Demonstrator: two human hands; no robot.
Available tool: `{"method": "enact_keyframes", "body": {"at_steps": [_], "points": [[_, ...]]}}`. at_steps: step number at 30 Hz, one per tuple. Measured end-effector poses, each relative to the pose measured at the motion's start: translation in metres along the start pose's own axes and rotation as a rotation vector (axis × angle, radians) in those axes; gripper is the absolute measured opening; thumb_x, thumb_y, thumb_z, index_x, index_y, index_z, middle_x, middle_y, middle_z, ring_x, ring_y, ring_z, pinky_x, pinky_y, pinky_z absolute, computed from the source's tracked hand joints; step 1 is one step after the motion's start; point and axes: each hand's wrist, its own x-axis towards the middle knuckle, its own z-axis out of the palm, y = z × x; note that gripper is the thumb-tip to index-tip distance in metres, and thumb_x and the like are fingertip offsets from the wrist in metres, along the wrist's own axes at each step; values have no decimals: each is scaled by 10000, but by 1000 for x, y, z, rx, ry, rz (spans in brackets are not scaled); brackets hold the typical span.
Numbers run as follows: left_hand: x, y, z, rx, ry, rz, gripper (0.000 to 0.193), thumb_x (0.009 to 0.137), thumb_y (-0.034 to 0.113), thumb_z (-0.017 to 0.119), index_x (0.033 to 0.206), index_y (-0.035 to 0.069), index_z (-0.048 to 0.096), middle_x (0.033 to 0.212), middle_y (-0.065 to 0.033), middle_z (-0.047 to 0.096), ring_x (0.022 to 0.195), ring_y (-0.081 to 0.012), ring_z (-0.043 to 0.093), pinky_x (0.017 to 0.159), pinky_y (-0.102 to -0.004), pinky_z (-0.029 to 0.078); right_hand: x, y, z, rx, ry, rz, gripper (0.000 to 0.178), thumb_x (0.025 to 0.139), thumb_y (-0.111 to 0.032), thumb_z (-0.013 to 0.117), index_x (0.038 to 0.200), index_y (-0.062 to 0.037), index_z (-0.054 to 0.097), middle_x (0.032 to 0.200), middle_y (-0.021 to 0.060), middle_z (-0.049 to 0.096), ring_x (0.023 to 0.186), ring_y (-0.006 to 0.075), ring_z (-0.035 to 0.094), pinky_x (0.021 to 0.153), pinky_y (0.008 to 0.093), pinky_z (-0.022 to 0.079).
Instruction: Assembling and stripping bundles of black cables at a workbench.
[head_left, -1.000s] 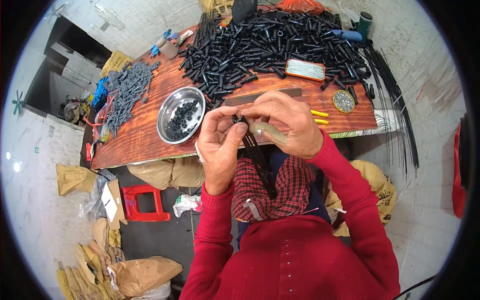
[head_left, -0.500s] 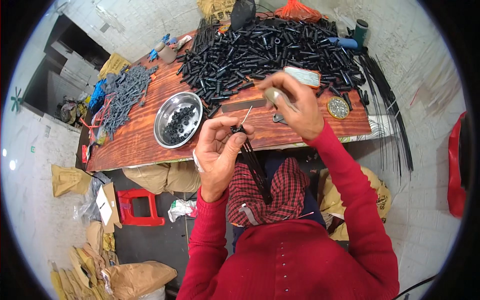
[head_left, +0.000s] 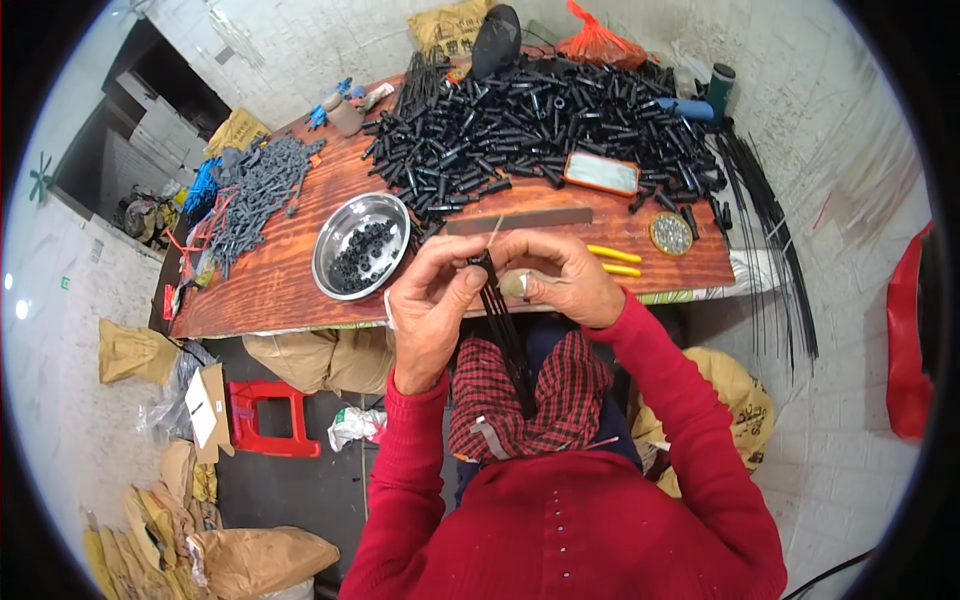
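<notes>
Pinching the upper end of a bundle of black rods (head_left: 507, 335) between thumb and fingers of the left hand (head_left: 428, 305), with the rest slanting down toward the lap, over a red-and-black checked cloth (head_left: 577, 370). Held up at the near edge of the wood-patterned surface (head_left: 260, 300). Close by, at the same upper end, the right hand (head_left: 572, 285), with thumb and fingers curled inward and a pale cover (head_left: 515, 285) on the thumb (cannot tell whether gripping something tiny or merely touching). Just above the fingertips, a slender pale rod (head_left: 495, 232). On the surface, left of the hands, a steel bowl (head_left: 360, 205) of small black parts; farther left, a spread of grey pieces (head_left: 262, 190). Beyond the hands, a flat dark bar (head_left: 545, 218); then, toward the far side, a broad heap of black tubes (head_left: 530, 120). To the right, yellow handles (head_left: 625, 271) beside the right hand, an orange-rimmed tray (head_left: 601, 188) at the near edge of the heap, and a round tin (head_left: 652, 239) of small shiny bits. Down on the floor, at left, a red stool (head_left: 244, 425).
</notes>
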Motion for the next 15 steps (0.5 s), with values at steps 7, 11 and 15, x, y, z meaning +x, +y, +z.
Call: {"method": "enact_keyframes", "body": {"at_steps": [7,11,15], "points": [[-5,8,8,-118,81,-110,201,883,-1,645,1074,-8,582,999,-30,608,897,-74,576,782,-196,462,9,11,6,-5,61,41,154,905,-125,650,993,-21,579,921,-31,572,865,46,542,781,229,465],[-1,8,2,-62,46,-118,178,875,-15,650,1037,-9,578,995,-39,606,891,-76,579,780,-202,466,11,11,8,195,70,78,98,894,-105,647,938,-44,584,902,-32,579,828,47,540,749,220,458],[1,1,-8,-110,17,-53,181,848,-23,674,1005,-15,584,1007,-71,607,895,-104,586,810,-229,473,18,15,8,312,25,106,78,889,-99,643,923,-56,587,879,-32,583,803,60,553,736,221,462]]}}
